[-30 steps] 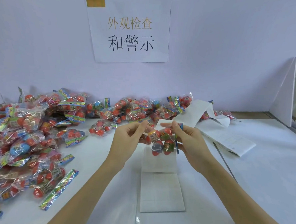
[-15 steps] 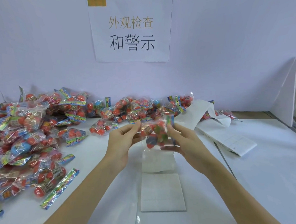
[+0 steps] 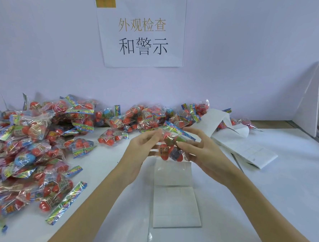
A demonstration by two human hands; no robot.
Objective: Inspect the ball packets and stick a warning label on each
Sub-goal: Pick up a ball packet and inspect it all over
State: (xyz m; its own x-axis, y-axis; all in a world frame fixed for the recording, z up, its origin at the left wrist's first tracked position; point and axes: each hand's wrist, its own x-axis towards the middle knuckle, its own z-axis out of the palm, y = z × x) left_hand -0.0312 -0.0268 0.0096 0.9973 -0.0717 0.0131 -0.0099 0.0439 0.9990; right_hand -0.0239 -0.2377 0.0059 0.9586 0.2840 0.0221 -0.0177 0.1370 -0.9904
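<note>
The white table (image 3: 281, 184) spreads under my hands, and the wall (image 3: 48, 39) behind it carries a paper sign (image 3: 141, 32) well above and beyond my grip. To the left of my hands, and running on behind them along the wall, lies the big heap of ball packets (image 3: 32, 146), clear bags of mostly red balls with bright printed header strips. Beyond my right hand (image 3: 207, 157) a folded stack of label sheets (image 3: 246, 150) trails back toward the wall. Directly below my grip, on the table, lies a strip of white backing paper (image 3: 174, 196) reaching toward me.

Between my two hands, lifted clear of the table, I hold one ball packet (image 3: 172, 149). Its coloured header strip points up and to the right, over my right fingers, and the balls hang at the lower end. My left hand (image 3: 140, 153) has its fingertips at the packet's upper left edge, thumb and fingers close together on the plastic. My right hand grips the packet's right side, thumb in front and fingers curled behind. The packet is a little blurred, so I cannot tell whether a label is on it.
</note>
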